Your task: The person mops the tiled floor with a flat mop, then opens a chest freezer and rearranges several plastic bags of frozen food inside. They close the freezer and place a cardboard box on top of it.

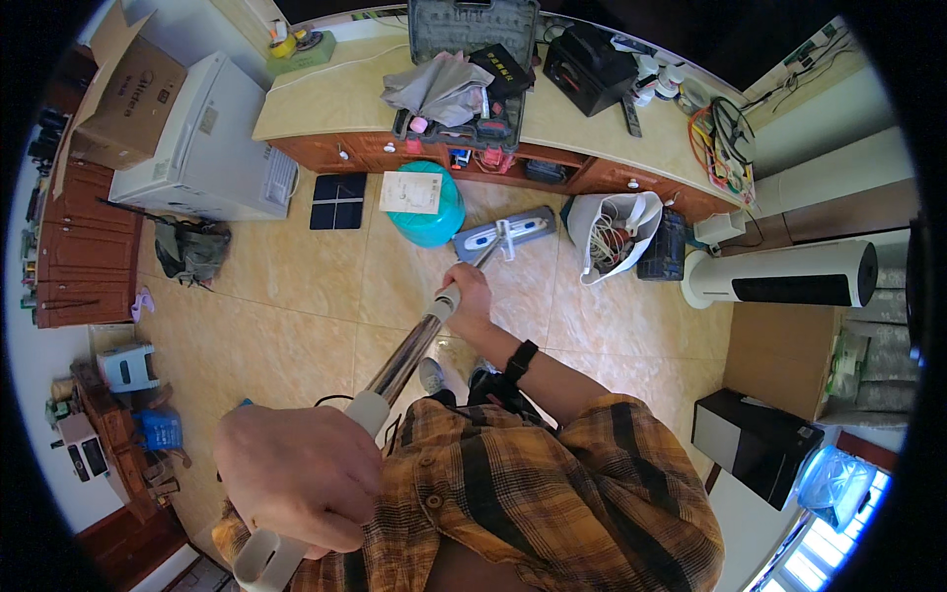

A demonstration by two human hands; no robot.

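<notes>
A flat mop [404,355] with a shiny metal pole and pale plastic grip runs slantwise in front of me. Wrapped round the top of its handle is my left hand [296,479], large and close at the lower left. Farther down the pole, my right hand [468,296] is closed on a pale sleeve; a black band circles that wrist. The mop's grey-blue rectangular head [533,225] lies on the tiled floor [296,286] by the cabinet front. Just left of the head stands a round turquoise stool [430,225] with a pale box [410,192] on top.
A white bag [602,266] of cables and a dark case [661,247] stand right of the mop head. Beyond is a white tower fan [789,274]. A black flat square [337,202] and a backpack [187,247] lie to the left. An open toolbox [464,128] sits on the counter.
</notes>
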